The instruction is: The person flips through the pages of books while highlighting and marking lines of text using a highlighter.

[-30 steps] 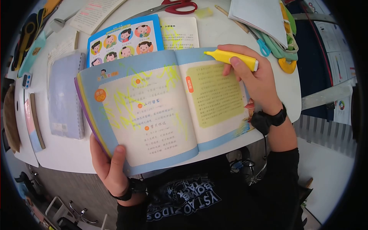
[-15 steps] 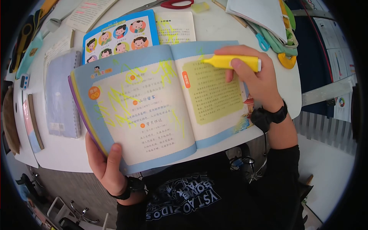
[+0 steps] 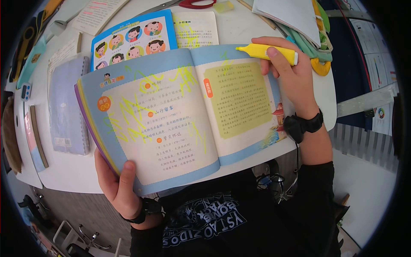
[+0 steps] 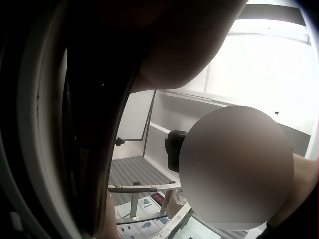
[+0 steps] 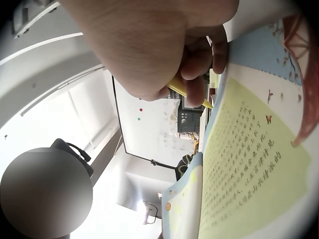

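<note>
An open book (image 3: pixel 180 103) with blue page borders is held up over the table edge in the head view. My left hand (image 3: pixel 122 188) grips its lower left corner, thumb on the page. Between thumb and fingers my right hand (image 3: pixel 293 75) pinches a yellow highlighter (image 3: pixel 262 52), its tip over the top blue border of the right page. Bright green-yellow scribbles cover parts of the left page, with a small mark on the right page's top border. The right wrist view shows the highlighter's tip (image 5: pixel 208 104) close by the page edge; the left wrist view is mostly dark.
Behind the book lie a blue card with cartoon faces (image 3: pixel 128 43) and a printed booklet (image 3: pixel 197 30). Red-handled scissors (image 3: pixel 197 4) are at the back. A clear plastic case (image 3: pixel 70 107) lies left; papers (image 3: pixel 287 17) and a green pouch (image 3: pixel 314 53) sit back right.
The highlighter dipped to the top of the right page's green panel, then rose up and right to the blue border. The book shifted slightly left in view; the left hand kept its grip.
</note>
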`<state>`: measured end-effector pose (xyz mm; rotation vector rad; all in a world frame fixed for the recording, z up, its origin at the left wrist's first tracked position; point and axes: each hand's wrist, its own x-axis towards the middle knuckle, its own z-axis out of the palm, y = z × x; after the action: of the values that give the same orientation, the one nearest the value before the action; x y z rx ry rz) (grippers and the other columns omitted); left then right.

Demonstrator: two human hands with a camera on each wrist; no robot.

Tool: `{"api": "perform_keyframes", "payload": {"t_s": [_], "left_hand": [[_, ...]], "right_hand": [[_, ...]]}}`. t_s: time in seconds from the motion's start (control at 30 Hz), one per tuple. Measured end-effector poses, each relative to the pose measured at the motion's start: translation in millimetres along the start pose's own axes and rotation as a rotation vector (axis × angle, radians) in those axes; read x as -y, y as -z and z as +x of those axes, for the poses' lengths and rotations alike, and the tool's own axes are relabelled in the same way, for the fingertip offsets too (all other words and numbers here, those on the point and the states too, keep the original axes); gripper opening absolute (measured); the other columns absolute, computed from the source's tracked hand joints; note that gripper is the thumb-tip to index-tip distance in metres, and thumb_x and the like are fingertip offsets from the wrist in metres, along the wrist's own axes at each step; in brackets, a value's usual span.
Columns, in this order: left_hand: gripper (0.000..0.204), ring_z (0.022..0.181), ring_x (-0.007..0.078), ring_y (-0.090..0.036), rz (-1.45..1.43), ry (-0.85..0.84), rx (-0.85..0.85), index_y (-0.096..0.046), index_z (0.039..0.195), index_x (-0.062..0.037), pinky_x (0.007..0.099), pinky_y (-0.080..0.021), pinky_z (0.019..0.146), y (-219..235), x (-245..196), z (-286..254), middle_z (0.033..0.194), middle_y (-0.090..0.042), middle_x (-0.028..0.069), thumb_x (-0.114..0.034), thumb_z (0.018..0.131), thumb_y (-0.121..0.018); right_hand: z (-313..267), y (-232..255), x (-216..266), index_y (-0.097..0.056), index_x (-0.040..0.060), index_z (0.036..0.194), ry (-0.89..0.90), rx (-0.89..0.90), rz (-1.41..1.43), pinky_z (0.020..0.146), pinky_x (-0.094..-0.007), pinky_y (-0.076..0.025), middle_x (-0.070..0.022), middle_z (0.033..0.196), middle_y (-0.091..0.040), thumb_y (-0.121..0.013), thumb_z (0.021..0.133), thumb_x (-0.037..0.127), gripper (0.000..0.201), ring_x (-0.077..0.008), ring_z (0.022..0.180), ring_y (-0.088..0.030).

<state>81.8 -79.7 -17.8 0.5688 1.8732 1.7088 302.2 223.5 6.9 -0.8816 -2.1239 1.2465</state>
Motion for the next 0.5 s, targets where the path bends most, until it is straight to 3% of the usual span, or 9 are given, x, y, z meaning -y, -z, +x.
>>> {"api": "perform_keyframes", "payload": {"t_s": [0.4,0.5], "left_hand": [[0.068,0.132,0.0247,-0.054,0.002,-0.008,0.003,-0.039,0.155,0.0106,0.0363,-0.037,0.115,-1.4,-1.1,0.1,0.146,-0.056,0.0178,-0.008,0.094,-0.061],[0.068,0.132,0.0247,-0.054,0.001,-0.008,-0.006,-0.039,0.155,0.0105,0.0365,-0.037,0.115,-1.7,-0.3,-0.2,0.146,-0.056,0.0176,-0.008,0.094,-0.061]], "right_hand": [[-2.4,-4.1,-0.1,-0.074,0.0037,0.123,0.011,-0.033,-0.141,0.067,-0.0209,-0.047,-0.0003,0.076,-0.068,-0.061,0.105,0.016,0.026,-0.0043,0.071,-0.061],[-3.1,-6.1,-5.7,-0.075,0.0028,0.119,0.054,-0.032,-0.067,0.064,-0.0209,-0.047,-0.0014,0.077,-0.068,-0.06,0.105,0.016,0.024,-0.0043,0.069,-0.059]]}}
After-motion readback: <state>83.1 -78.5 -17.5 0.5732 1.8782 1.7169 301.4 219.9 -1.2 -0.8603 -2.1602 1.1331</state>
